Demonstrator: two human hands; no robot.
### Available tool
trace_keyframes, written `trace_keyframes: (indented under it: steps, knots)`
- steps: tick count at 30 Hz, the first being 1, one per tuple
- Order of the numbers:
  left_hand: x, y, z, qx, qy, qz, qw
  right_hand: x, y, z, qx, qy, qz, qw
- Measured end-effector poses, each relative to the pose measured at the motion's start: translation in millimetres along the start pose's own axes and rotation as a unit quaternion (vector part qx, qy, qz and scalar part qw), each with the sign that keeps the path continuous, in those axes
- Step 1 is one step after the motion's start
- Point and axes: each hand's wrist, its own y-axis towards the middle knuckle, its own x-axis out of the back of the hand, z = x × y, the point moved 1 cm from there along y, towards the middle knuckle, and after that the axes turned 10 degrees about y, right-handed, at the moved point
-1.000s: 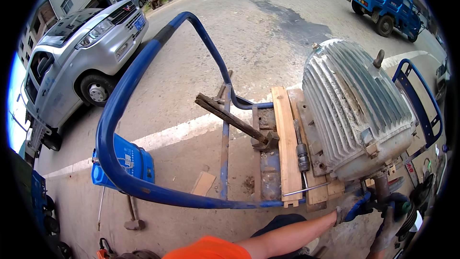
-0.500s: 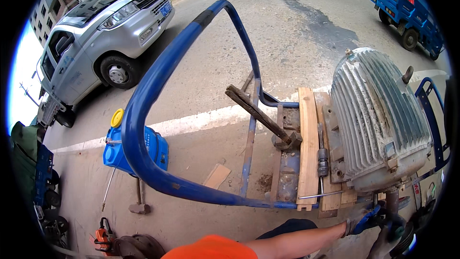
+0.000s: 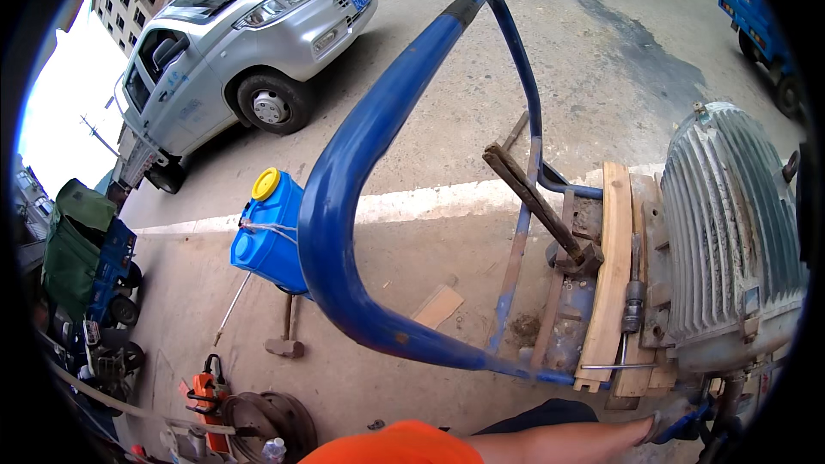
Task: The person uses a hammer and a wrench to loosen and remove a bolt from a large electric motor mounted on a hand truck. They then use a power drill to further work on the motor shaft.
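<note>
My bare left forearm (image 3: 559,445) reaches right from an orange sleeve. The gloved left hand (image 3: 675,423) is beside the dark shaft (image 3: 730,399) below a large finned grey electric motor (image 3: 730,232). Its fingers seem curled, but the dim rim hides what is in them. Of my right hand, only an indistinct dark patch shows at the lower right rim. Under the motor's foot are wooden boards (image 3: 606,275) on a blue tubular frame (image 3: 344,232). A metal tool with a dark collar (image 3: 633,308) lies along them, crossed by a thin rod (image 3: 617,367).
A wooden-handled hammer (image 3: 533,198) leans inside the frame. To the left are a blue sprayer tank (image 3: 271,241), a sledgehammer (image 3: 286,348), an orange chainsaw (image 3: 206,399) and a rusty wheel rim (image 3: 258,421). A silver truck (image 3: 232,51) and a green-covered vehicle (image 3: 77,249) stand beyond.
My view has swung left, so the frame, motor and truck sit farther right. My left hand remains by the shaft; my right hand, visible earlier, has slipped into the dark rim.
</note>
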Motion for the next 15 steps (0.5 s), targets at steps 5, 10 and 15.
trace_keyframes:
  steps: [5, 10, 15]
  knots:
    - [2.7, 6.6, 21.1, 0.008, 0.014, 0.019, 1.0, -31.5, -32.0, 11.0, -0.003, 0.03, 0.18, 0.983]
    - [1.3, 8.1, 22.5, 0.009, 0.002, 0.046, 0.999, 3.1, -55.3, -67.9, -0.376, 0.148, -0.074, 0.912]
    - [-13.5, -25.8, -14.9, -0.023, 0.021, -0.04, 0.999, 0.8, -43.9, -46.5, -0.325, 0.256, -0.161, 0.896]
